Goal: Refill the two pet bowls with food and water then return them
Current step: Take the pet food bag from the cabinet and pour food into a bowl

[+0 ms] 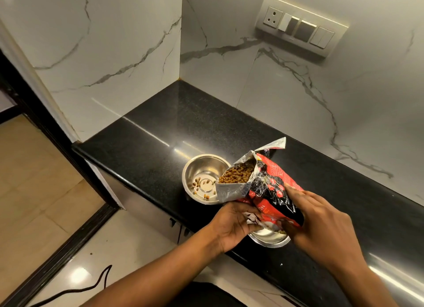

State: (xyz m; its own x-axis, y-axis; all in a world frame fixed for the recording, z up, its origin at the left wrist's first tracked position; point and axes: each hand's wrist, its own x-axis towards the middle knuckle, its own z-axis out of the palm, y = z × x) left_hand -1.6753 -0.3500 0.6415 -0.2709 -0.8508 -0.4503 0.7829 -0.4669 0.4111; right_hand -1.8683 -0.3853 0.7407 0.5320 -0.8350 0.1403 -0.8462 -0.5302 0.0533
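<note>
Black granite counter (pixel 160 132): we grip the tilted red-black kibble bag (pixel 263 185), print unreadable, left hand (pixel 231 226) beneath, right hand (pixel 321 222) behind; its mouth overhangs the steel bowl (pixel 204 178); second bowl (pixel 269 238) below our grip.

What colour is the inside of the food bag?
Silver, foil-like, seen at the open mouth of the food bag in the head view.

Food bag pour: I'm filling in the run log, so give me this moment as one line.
step: pouring kibble | left hand: under food bag | right hand: gripping bag | far bowl: few pieces | near bowl: mostly hidden
</note>
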